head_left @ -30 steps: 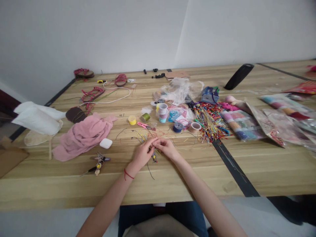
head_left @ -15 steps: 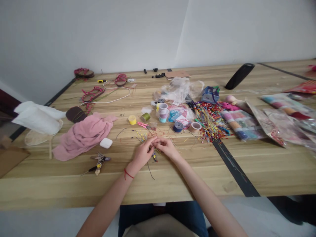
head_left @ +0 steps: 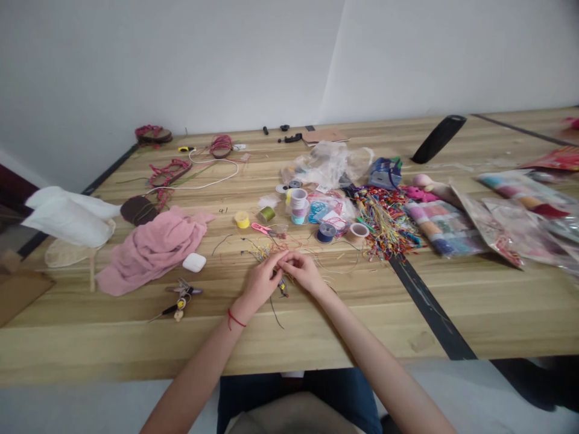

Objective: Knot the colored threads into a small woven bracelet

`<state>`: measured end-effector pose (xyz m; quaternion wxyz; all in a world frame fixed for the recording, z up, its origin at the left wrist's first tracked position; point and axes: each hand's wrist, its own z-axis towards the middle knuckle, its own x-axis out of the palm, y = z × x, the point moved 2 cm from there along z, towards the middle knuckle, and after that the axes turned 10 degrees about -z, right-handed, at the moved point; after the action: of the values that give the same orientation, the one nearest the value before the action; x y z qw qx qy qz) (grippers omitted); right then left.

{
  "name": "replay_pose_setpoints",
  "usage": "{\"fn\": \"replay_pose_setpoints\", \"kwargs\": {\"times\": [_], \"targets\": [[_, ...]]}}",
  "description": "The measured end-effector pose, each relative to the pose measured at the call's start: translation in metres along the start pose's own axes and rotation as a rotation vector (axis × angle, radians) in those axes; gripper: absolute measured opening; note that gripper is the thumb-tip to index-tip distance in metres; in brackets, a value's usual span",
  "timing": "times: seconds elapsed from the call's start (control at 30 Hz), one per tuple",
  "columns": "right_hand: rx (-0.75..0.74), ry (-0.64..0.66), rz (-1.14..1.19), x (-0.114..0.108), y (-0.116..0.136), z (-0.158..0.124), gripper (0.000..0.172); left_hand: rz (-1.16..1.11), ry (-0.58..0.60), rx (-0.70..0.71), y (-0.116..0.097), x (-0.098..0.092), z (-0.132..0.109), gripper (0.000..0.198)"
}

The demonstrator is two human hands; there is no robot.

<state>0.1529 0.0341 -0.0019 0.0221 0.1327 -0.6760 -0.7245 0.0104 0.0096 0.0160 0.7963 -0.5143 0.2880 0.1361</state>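
Observation:
My left hand (head_left: 262, 279) and my right hand (head_left: 307, 272) meet at the fingertips just above the table, both closed in a pinch. Between and below them hangs a small knotted cord (head_left: 283, 287) with dark, yellow and red bits; the fingers hide its upper part. A dark thread (head_left: 275, 313) trails from it toward me. Loose coloured threads (head_left: 260, 250) spread on the wood beyond my fingertips. Pink thread snips (head_left: 261, 228) lie a little farther off, near a yellow spool (head_left: 242, 220) and an olive-green spool (head_left: 266, 214).
On the right lie a heap of multicoloured cords (head_left: 389, 223), a navy spool (head_left: 325, 232) and bagged threads (head_left: 446, 228). To the left are a pink cloth (head_left: 154, 250), a white case (head_left: 194, 262) and a bunch of keys (head_left: 181, 299). A black cylinder (head_left: 438, 140) stands tilted behind.
Both hands stay almost in place, pinched together; only a very slight shift of the right hand's fingers shows. Everything on the table lies as before.

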Motion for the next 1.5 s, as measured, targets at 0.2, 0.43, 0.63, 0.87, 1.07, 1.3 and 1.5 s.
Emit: {"fn": "replay_pose_setpoints", "kwargs": {"times": [0.2, 0.43, 0.63, 0.87, 1.07, 1.3, 1.5], "targets": [[0.001, -0.002, 0.022, -0.001, 0.003, 0.0, 0.032, -0.027, -0.007, -0.001, 0.0, 0.0, 0.0, 0.05], [0.023, -0.02, 0.038, -0.003, 0.005, -0.001, 0.033, -0.025, -0.006, 0.004, 0.0, -0.001, 0.0, 0.05], [0.086, -0.004, 0.076, -0.004, 0.007, -0.001, 0.036, -0.001, 0.007, 0.015, -0.003, -0.002, 0.0, 0.05], [0.072, 0.002, 0.149, -0.003, 0.011, -0.001, 0.034, -0.014, 0.024, 0.02, -0.006, -0.003, 0.0, 0.052], [0.117, -0.019, 0.123, -0.004, 0.004, -0.001, 0.039, -0.034, 0.015, 0.013, -0.004, -0.002, 0.0, 0.05], [0.114, -0.032, 0.135, -0.004, 0.007, -0.001, 0.039, -0.007, 0.011, 0.015, -0.004, -0.002, 0.0, 0.05], [0.061, -0.058, 0.106, -0.004, 0.009, -0.002, 0.037, -0.004, 0.02, 0.006, -0.006, -0.002, 0.0, 0.05]]}}
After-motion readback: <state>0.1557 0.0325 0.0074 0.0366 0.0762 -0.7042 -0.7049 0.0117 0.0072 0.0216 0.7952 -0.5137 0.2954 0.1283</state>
